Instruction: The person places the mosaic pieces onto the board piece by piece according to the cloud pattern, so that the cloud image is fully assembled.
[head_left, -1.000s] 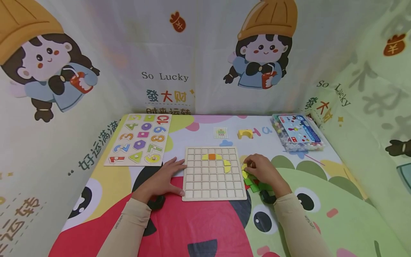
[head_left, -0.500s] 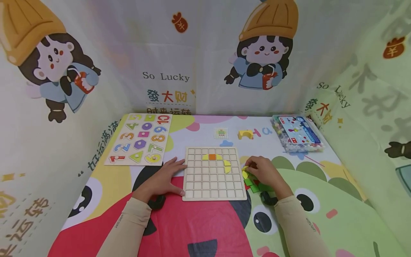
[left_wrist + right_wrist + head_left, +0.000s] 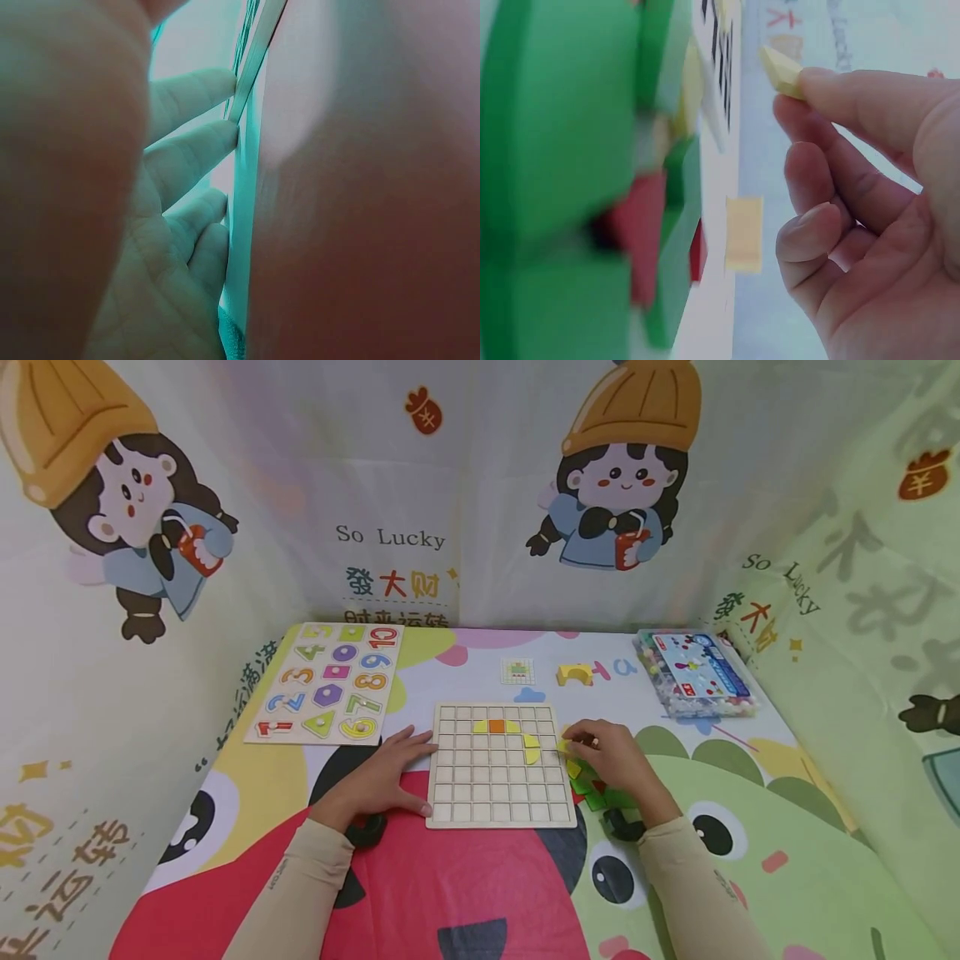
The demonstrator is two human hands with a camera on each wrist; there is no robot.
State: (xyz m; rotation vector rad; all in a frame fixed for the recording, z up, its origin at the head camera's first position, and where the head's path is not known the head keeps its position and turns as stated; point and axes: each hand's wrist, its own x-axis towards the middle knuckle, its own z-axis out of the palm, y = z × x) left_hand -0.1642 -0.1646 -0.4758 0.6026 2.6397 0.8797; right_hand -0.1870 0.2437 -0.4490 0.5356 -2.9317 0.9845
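Note:
The wooden grid board (image 3: pixel 480 793) lies flat in the middle of the table. In its upper cells sit an orange square tile (image 3: pixel 497 727) and several yellow tiles (image 3: pixel 532 755). My left hand (image 3: pixel 375 781) lies along the board's left side, fingers spread and fingertips at its edge; the left wrist view shows those fingers (image 3: pixel 199 146) at the rim. Beside the right edge, my right hand (image 3: pixel 617 758) pinches a small yellow tile (image 3: pixel 782 73) between thumb and index finger. Below that hand is a loose pile of green tiles (image 3: pixel 594 795), with red and yellow ones among them.
A number-and-shape puzzle board (image 3: pixel 322 685) stands at the back left. Behind the grid board lie a small pattern card (image 3: pixel 517 672) and a yellow arch block (image 3: pixel 574 674). A clear box of beads (image 3: pixel 697 672) is at the back right. Printed curtains enclose the table.
My right hand has lifted the yellow tile off the pile and shifted slightly left, toward the grid board's right edge. The left hand stays in place.

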